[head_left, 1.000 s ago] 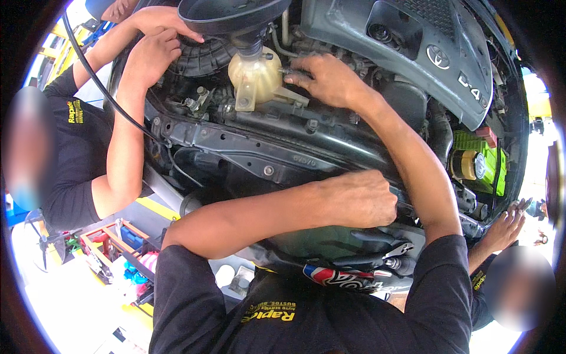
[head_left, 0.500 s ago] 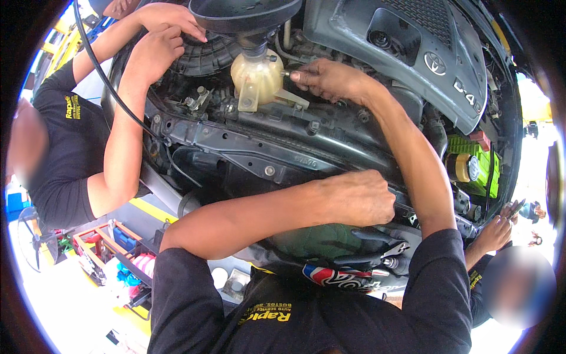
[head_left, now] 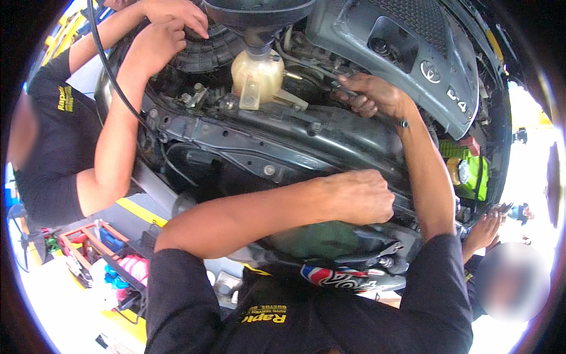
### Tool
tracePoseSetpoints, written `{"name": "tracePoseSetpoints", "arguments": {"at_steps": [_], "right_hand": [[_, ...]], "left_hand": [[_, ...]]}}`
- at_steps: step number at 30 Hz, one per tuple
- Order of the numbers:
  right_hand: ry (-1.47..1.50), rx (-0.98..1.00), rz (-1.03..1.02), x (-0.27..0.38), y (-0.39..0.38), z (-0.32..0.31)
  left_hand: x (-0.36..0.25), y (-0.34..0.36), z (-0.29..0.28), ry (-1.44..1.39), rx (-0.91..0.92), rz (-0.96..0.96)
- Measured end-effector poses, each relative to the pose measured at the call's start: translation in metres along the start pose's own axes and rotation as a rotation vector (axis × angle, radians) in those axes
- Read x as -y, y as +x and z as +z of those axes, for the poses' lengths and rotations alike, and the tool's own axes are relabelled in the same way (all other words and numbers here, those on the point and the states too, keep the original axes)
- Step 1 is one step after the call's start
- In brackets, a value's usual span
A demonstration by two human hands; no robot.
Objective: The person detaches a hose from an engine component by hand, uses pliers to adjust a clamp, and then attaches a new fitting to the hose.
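Note:
My right hand point(head_left: 377, 97) is closed around what looks like a short black hose point(head_left: 404, 123), one end poking out near my wrist and the other past my fingertips. To its left stands a cream plastic reservoir point(head_left: 250, 74), its thin side spout point(head_left: 292, 75) bare and apart from my hand. A big black funnel point(head_left: 259, 15) sits upright in the reservoir's neck. My left forearm crosses the car's front; my left hand point(head_left: 362, 197) is curled into a fist over the front edge, its fingertips hidden.
A ribbed engine cover point(head_left: 395, 53) lies behind my right hand, and a green battery point(head_left: 471, 177) at right. A co-worker's hands point(head_left: 171, 29) rest left of the funnel, under a hanging black cable point(head_left: 109, 71). Another person's hand point(head_left: 486, 227) is at far right.
My right hand has pulled away from the reservoir's spout, moving right and slightly back, with the dark hose-like piece now showing in it. My left hand stays in place.

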State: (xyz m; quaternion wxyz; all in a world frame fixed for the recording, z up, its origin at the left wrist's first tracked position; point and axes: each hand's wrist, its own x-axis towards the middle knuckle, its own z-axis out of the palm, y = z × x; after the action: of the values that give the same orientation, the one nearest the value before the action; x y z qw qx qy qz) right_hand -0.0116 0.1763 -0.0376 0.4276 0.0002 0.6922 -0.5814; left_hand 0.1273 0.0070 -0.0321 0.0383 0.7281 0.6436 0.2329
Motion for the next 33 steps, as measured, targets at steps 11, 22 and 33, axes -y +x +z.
{"name": "tracePoseSetpoints", "arguments": {"at_steps": [11,22,33], "right_hand": [[0.754,0.042,-0.645,0.059,-0.06,0.029],[0.936,-0.408,-0.858,-0.003,-0.169,0.135],[-0.189,-1.334,-0.817,-0.087,-0.271,0.208]], "left_hand": [[0.004,0.0,-0.057,0.012,-0.67,-0.239],[-0.062,0.021,-0.06,0.055,-0.815,-0.091],[-0.163,0.014,-0.04,-0.011,-0.782,-0.091]]}}
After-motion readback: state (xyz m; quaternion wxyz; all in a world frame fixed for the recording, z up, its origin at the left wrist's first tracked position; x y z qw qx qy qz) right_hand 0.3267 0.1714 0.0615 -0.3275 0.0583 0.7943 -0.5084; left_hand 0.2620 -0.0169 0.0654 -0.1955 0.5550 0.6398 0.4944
